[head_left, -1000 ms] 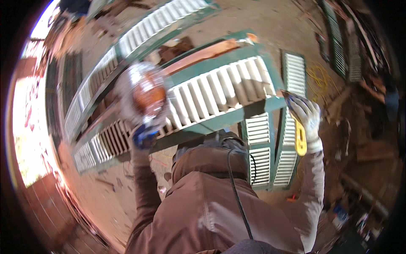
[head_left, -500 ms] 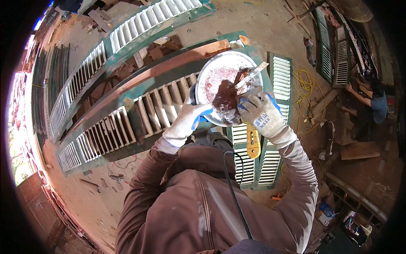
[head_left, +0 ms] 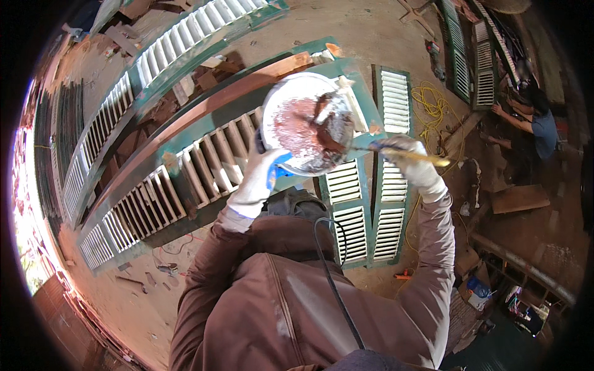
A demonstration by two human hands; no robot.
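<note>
My left hand (head_left: 258, 176), in a white glove with blue on the palm side, grips the left rim of a round pale bowl (head_left: 272, 117). Reddish-brown paste (head_left: 300, 127) is smeared across the inside, thickest toward the right. Beside the bowl, my gloved right hand (head_left: 405, 162) is closed around a putty knife (head_left: 433, 159). Its yellow handle points right, and its thin blade reaches left to the bowl's right edge, where the tip merges with the paste. A short pale strip (head_left: 323, 112) shows inside the bowl; I cannot tell what it is.
Below the bowl lies a green-framed louvred shutter (head_left: 210, 161), with another shutter (head_left: 185, 40) farther off. More shutters (head_left: 390, 185) lie at right. A yellow cord (head_left: 430, 114) is coiled on the floor. A co-worker (head_left: 537, 123) crouches at far right. Wood scraps (head_left: 133, 284) lie at left.
The putty knife has swung from pointing down to lying nearly level, and my right hand has moved right, off the bowl. The paste is spread differently. The view has shifted slightly.
</note>
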